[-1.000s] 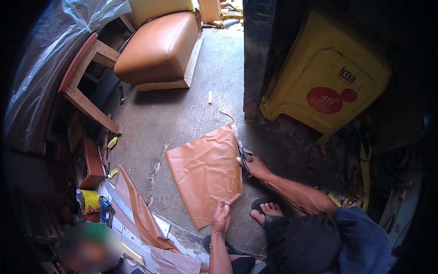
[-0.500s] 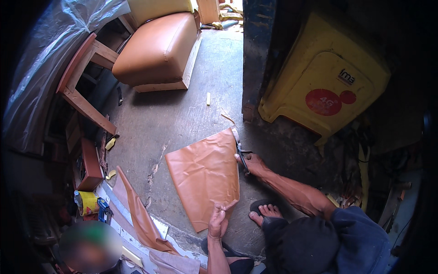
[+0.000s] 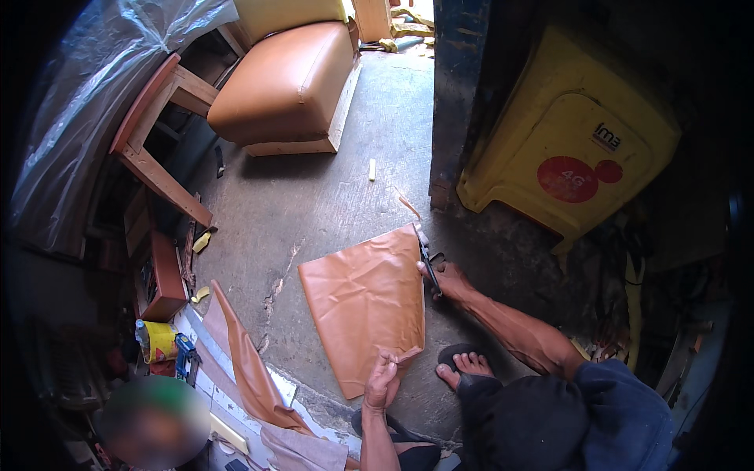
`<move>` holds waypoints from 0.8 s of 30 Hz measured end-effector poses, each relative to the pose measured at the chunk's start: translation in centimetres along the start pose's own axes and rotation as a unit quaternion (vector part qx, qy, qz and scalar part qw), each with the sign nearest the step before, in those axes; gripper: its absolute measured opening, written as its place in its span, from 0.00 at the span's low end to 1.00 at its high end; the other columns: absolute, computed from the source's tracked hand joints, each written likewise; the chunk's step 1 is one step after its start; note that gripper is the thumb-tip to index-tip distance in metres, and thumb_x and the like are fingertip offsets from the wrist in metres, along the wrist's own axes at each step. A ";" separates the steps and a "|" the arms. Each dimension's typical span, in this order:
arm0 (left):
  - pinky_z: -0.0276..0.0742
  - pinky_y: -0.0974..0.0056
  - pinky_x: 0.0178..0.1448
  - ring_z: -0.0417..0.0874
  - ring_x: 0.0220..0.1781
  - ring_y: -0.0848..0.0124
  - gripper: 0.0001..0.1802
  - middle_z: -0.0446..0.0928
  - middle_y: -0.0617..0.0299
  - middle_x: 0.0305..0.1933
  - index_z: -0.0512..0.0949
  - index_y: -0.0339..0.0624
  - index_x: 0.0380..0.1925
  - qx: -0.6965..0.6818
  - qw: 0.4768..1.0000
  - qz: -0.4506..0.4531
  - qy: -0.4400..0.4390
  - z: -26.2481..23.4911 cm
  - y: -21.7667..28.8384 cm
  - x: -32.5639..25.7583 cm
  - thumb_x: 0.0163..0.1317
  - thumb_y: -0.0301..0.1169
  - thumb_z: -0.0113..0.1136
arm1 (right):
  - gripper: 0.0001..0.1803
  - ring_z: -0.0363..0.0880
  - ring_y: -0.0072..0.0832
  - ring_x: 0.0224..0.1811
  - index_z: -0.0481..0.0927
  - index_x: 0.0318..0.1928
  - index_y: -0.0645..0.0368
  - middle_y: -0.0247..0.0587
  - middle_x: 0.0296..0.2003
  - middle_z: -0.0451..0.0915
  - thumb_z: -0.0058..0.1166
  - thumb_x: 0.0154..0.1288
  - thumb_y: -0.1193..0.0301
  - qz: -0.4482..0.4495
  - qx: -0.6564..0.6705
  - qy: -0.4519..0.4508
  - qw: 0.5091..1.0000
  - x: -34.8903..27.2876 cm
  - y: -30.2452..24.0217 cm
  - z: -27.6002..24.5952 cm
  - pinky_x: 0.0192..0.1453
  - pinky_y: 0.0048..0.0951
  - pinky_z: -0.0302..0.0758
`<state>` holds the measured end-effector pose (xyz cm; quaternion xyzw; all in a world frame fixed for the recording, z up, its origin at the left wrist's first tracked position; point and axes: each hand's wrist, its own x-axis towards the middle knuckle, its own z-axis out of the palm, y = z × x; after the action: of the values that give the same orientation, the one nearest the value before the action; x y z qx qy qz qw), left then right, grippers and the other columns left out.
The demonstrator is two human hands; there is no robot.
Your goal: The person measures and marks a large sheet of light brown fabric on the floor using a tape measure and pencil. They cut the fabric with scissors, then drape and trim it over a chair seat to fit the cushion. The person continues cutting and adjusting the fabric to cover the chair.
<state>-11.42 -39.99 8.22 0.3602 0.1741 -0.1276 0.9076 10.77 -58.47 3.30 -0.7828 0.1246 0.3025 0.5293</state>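
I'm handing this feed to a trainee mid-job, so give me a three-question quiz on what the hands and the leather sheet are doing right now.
1. True or false: the right hand holds scissors at the far right edge of the tan leather sheet.
2. Which part of the sheet does the left hand pinch? A) near edge B) far left corner C) middle
3. Fill in: the sheet lies flat on the concrete ____.

Key: 1 true; 2 A; 3 floor.
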 end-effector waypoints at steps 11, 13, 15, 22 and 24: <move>0.56 0.63 0.71 0.70 0.58 0.75 0.07 0.69 0.72 0.46 0.72 0.50 0.45 0.036 0.999 0.016 0.026 -2.4 -0.3 -1.0 0.72 0.31 0.59 | 0.40 0.78 0.32 0.28 0.80 0.30 0.64 0.42 0.24 0.79 0.63 0.57 0.32 -0.006 -0.015 0.026 1.000 1.0 1.0 0.4 0.32 0.41 0.73; 0.58 0.64 0.69 0.70 0.55 0.76 0.07 0.69 0.72 0.45 0.72 0.50 0.45 0.039 0.998 0.026 0.033 -2.8 -0.2 -1.2 0.72 0.30 0.59 | 0.38 0.79 0.32 0.27 0.80 0.31 0.65 0.41 0.23 0.79 0.64 0.60 0.35 -0.003 0.022 -0.002 1.000 0.8 0.9 0.5 0.33 0.41 0.74; 0.61 0.65 0.66 0.71 0.52 0.77 0.07 0.69 0.73 0.45 0.72 0.50 0.46 0.026 0.998 0.027 0.048 -3.2 0.0 -1.5 0.73 0.29 0.59 | 0.36 0.80 0.33 0.26 0.80 0.33 0.67 0.41 0.23 0.80 0.64 0.62 0.39 0.006 0.039 0.006 0.999 0.6 1.0 0.3 0.34 0.40 0.75; 0.75 0.52 0.67 0.80 0.58 0.65 0.10 0.75 0.67 0.48 0.70 0.49 0.49 0.027 0.990 0.125 0.063 -6.1 10.3 -4.4 0.73 0.30 0.60 | 0.31 0.86 0.42 0.53 0.84 0.52 0.66 0.59 0.46 0.86 0.63 0.65 0.49 -0.102 -0.065 0.169 0.978 -2.6 7.7 -8.1 0.58 0.41 0.77; 0.80 0.51 0.64 0.84 0.55 0.62 0.09 0.76 0.65 0.48 0.69 0.48 0.48 0.061 0.984 0.151 0.078 -6.3 15.9 -6.1 0.74 0.30 0.59 | 0.30 0.85 0.44 0.54 0.83 0.53 0.66 0.59 0.46 0.86 0.62 0.65 0.49 -0.090 -0.130 0.272 0.949 -4.5 10.7 -12.5 0.58 0.42 0.77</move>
<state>-12.67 -23.72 16.10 0.4459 0.1799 0.0291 0.8763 5.95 -74.73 1.15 -0.9052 0.1527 0.0434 0.3942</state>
